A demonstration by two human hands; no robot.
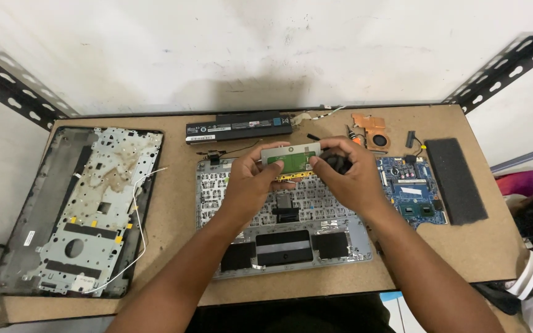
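Both my hands meet over an opened laptop keyboard frame (285, 246) lying upside down on the table. My left hand (251, 182) grips the left end of a small flat metal plate with a green circuit board (291, 157). My right hand (353, 179) holds the plate's right end, and its fingers also press a small dark object (338, 162) against it. What that dark object is I cannot tell. The plate is lifted slightly above the frame's far edge.
A laptop back panel with a metal shield and white wires (87, 209) lies at the left. A black battery (239, 129) sits at the back. A copper heatsink with fan (371, 131), a blue motherboard (411, 191) and a dark foam pad (454, 179) lie at the right.
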